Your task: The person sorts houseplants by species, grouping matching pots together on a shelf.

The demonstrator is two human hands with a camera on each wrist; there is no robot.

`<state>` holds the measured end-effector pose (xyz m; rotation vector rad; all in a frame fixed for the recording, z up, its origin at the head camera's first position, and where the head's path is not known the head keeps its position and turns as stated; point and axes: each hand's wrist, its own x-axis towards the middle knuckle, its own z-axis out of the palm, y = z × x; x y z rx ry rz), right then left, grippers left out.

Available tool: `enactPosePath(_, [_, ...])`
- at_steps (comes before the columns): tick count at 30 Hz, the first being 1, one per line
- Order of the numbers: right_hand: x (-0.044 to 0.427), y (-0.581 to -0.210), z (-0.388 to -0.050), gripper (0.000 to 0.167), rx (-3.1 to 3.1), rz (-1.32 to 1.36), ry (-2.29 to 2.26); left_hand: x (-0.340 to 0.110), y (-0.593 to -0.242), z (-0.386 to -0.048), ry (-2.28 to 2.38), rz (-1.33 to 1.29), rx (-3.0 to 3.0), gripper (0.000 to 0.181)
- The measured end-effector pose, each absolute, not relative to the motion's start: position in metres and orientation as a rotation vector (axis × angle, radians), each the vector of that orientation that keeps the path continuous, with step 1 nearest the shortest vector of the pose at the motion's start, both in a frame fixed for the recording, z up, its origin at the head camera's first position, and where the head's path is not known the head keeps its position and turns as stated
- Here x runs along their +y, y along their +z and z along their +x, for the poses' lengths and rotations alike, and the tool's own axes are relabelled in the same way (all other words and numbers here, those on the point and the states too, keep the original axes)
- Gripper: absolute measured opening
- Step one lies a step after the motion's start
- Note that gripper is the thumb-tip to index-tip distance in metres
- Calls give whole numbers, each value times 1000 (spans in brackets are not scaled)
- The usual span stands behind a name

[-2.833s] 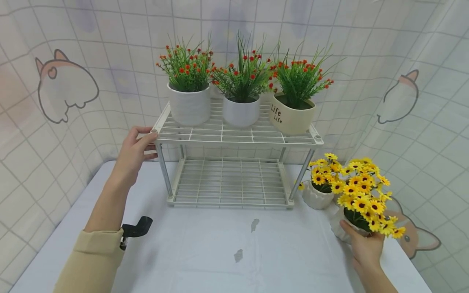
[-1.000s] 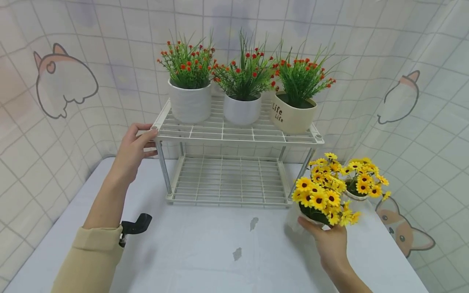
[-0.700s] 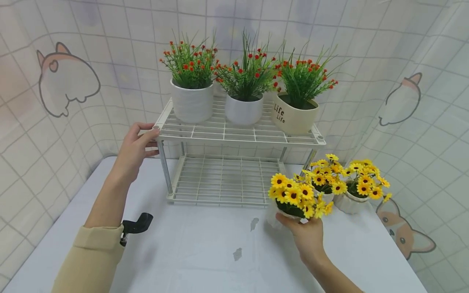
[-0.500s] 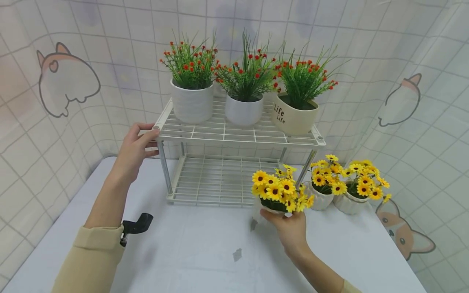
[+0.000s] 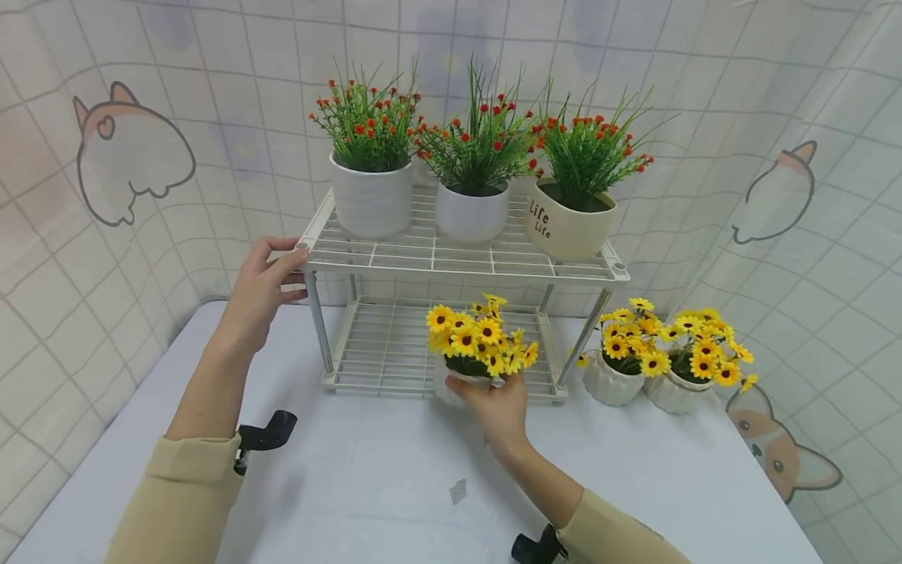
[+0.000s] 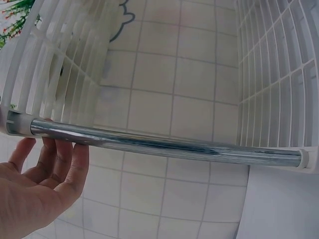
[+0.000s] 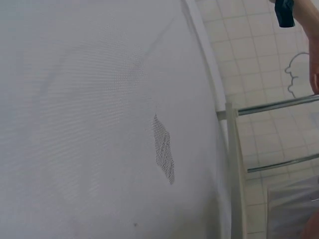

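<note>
In the head view, my right hand (image 5: 500, 411) grips a white pot of yellow daisy-like flowers (image 5: 479, 341) by its near right side. The pot is at the front edge of the lower shelf (image 5: 380, 352); I cannot tell whether it rests there. My left hand (image 5: 257, 294) holds the front left corner of the white two-tier wire rack (image 5: 458, 276). In the left wrist view, the left hand's fingers (image 6: 75, 172) bend behind the metal post (image 6: 169, 147) near its end. The right wrist view shows mostly tablecloth (image 7: 99, 124), with the right hand nearly out of frame.
On the top shelf stand two white pots (image 5: 372, 200) and a cream "Life" pot (image 5: 569, 223), all with red-flowered plants. Right of the rack, two more yellow-flowered pots (image 5: 611, 382) sit on the white-covered table (image 5: 380, 486). A patterned tile-print curtain (image 5: 247, 157) hangs behind.
My right hand has taken the nearer pot from the right side and carried it left, to the front of the lower shelf. The left hand has stayed on the rack corner.
</note>
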<state>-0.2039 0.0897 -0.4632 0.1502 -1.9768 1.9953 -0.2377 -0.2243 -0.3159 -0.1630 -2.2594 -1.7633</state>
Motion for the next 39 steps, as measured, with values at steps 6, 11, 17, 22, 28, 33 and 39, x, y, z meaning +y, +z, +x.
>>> enactPosePath(6, [67,-469,-221,82,-2041,117,1917,-226,-314,-238,-1795,-178,-2241,40])
enactPosePath(11, [47,-470,-232,79,-2100,104,1879,-227,-312,-238,-1770,-187,-2245,39])
enactPosePath(17, [27,-474,-240,79,-2113,147,1915,-225,-314,-238,-1757,-189,-2251,50])
enactPosePath(22, [9,-477,-243,80,-2113,200,1917,-223,-318,-239,-1738,-182,-2257,55])
enactPosePath(28, [-15,-478,-248,82,-2142,174,1935,-223,-321,-238,-1708,-176,-2272,55])
enactPosePath(33, [-30,-479,-254,83,-2131,185,1968,-222,-322,-239,-1706,-165,-2279,56])
enactPosePath(39, [-47,-479,-263,83,-2157,85,1984,-222,-321,-239,-1725,-136,-2265,57])
